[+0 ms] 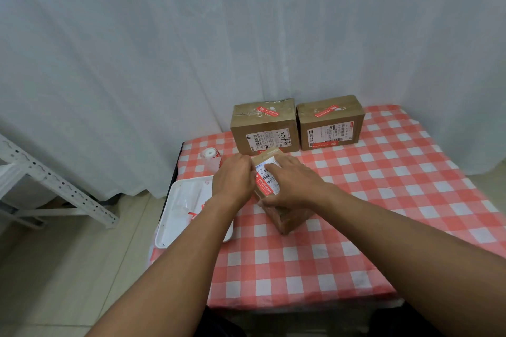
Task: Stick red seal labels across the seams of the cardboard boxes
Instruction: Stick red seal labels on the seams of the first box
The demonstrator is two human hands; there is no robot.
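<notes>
A small cardboard box (287, 216) lies on the checked tablecloth, with a white shipping label on top and a red seal label (263, 183) running along its left top edge. My left hand (232, 180) presses against the box's left side, over the red label's edge. My right hand (293, 183) lies flat on the box's top and grips it, thumb at the near side. Two bigger cardboard boxes stand at the back: the left one (264, 128) and the right one (331, 123), each with a red seal label on top.
A white tray (178, 208) with red label scraps sits at the table's left edge, partly under my left forearm. A roll of labels (210, 154) lies behind it. The red-and-white tablecloth (369, 200) covers the table. A white metal rack (41, 180) stands on the floor at left.
</notes>
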